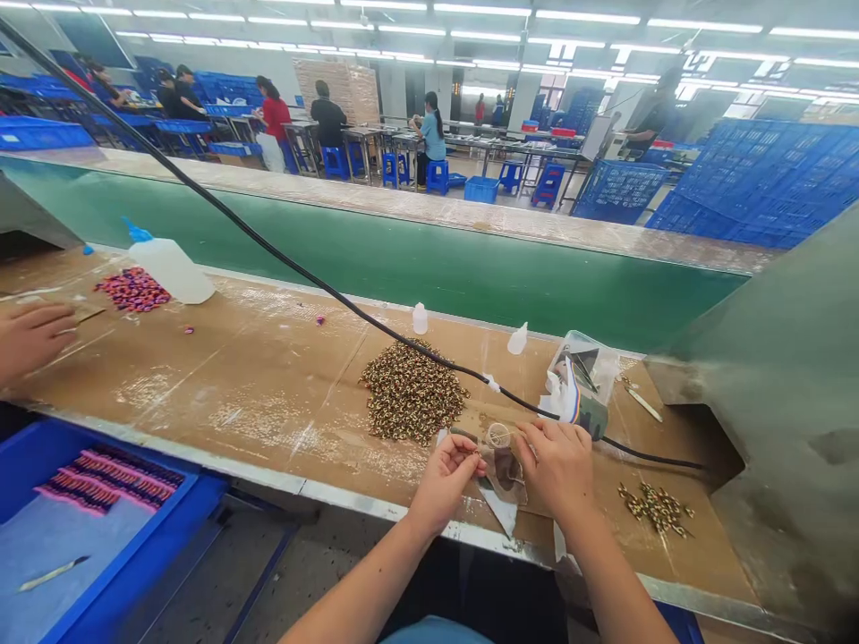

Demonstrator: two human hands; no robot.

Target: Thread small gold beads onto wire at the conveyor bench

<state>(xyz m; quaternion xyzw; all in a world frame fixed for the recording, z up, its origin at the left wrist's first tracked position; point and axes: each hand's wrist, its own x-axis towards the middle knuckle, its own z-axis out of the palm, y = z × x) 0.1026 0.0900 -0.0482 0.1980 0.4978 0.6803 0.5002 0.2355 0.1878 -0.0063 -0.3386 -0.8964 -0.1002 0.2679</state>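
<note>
Near the front edge of the bench, my left hand (pixel 448 476) is closed in a pinch, thumb against forefinger, with something too small to name at the fingertips. My right hand (pixel 558 465) is just to its right, fingers curled together; whatever they hold, if anything, is hidden. Between the two hands is a small round clear cup (pixel 497 436), close to the right fingertips. Dark and pale cloth-like scraps (pixel 503 478) lie beneath it. A large heap of small gold-and-dark pieces (pixel 412 389) lies beyond my left hand. A smaller heap of similar pieces (pixel 655 510) lies right of my right forearm.
A black cable (pixel 295 264) crosses above the cardboard-covered bench. Two small white bottles (pixel 420 318) and a clear box of tools (pixel 591 367) stand behind. At left are another person's hand (pixel 37 335), a large bottle (pixel 173 268), pink-purple pieces (pixel 132 289) and a blue tray (pixel 134 563).
</note>
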